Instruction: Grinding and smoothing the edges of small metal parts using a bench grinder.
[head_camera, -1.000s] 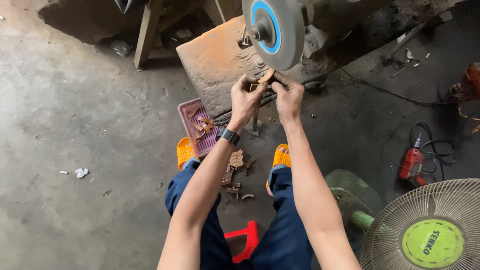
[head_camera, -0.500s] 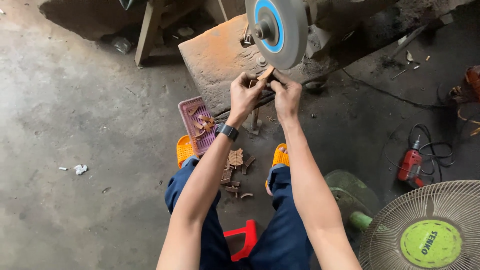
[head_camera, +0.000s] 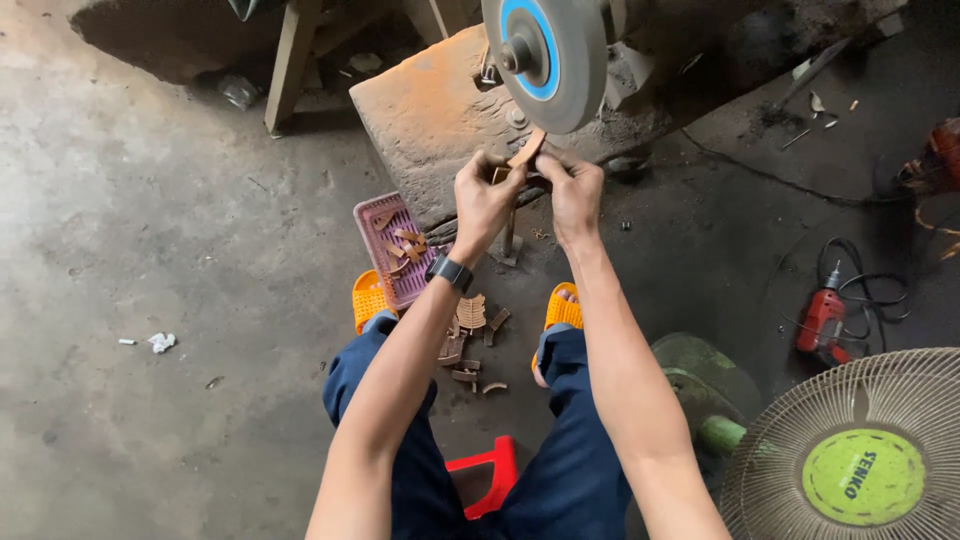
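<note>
Both hands were closed on a small wooden piece (head_camera: 526, 150), held up against the lower rim of the grey grinding wheel (head_camera: 545, 60) with its blue centre. The left hand (head_camera: 483, 200) gripped the piece from the left side, a dark watch (head_camera: 450, 271) on its wrist; the right hand (head_camera: 575, 190) pinched it from the right — fingers of both meeting just beneath the wheel. The wheel sat over a rust-stained block (head_camera: 430, 110).

On the concrete floor (head_camera: 150, 250) just left of the left wrist stood a pink basket (head_camera: 385, 250) holding several small wooden pieces. More such pieces (head_camera: 470, 330) lay scattered between the orange sandals (head_camera: 368, 300). A red stool (head_camera: 488, 470) showed between the knees — a red drill (head_camera: 822, 320) and a caged fan (head_camera: 860, 450) lay well apart to the right.
</note>
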